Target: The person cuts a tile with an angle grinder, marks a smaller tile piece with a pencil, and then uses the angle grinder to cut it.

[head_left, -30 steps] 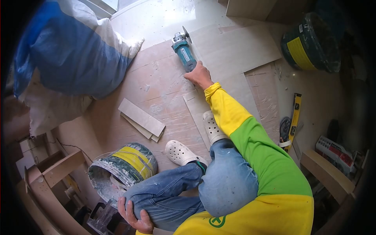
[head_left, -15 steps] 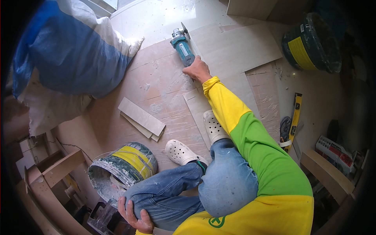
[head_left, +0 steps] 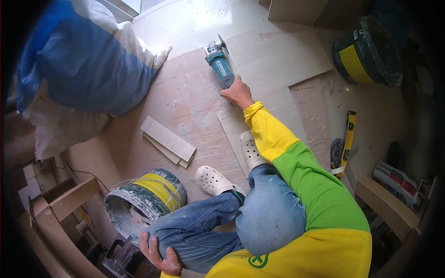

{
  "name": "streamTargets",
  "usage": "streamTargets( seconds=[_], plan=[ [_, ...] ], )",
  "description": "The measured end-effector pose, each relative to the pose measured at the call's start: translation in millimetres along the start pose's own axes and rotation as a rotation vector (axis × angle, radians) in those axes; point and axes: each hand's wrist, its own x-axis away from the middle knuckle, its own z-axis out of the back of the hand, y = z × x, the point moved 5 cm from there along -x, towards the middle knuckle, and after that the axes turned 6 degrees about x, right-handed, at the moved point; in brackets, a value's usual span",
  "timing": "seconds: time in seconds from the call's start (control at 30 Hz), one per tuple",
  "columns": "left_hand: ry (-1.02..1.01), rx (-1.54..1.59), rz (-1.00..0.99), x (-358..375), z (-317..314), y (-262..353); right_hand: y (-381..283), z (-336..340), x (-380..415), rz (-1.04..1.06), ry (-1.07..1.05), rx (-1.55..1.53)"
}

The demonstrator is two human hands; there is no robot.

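My right hand (head_left: pixel 239 92) is wrapped around the rear of a teal angle grinder (head_left: pixel 220 69), whose disc and metal head point away from me. The grinder is over the floor beside a large pale tile (head_left: pixel 282 55). Down at the lower left, my left hand (head_left: pixel 160 255) rests on the knee of my jeans, thumb and fingers apart, holding nothing. Just past that knee a plaster-smeared bucket (head_left: pixel 160 190) with a yellow label lies tipped toward me. Two narrow tile strips (head_left: pixel 168 139) lie stacked on the floor between the bucket and the grinder.
A blue and white sack (head_left: pixel 92 60) bulges at the upper left. Another dark bucket (head_left: pixel 356 62) stands at the upper right. A yellow spirit level (head_left: pixel 347 141) lies to the right, near a wooden frame piece (head_left: pixel 387 204). More wooden framing (head_left: pixel 76 199) is at the lower left.
My right hand and the grinder have shifted slightly right and toward me. My left hand stays on the knee.
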Motion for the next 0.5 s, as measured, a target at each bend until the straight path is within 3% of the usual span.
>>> streamTargets(
  seconds=[0.5],
  plan=[
    [-0.015,0.017,-0.006,-1.8,-0.2,0.8,-13.3,3.0,-26.2,0.003,0.005,0.007]
  ],
)
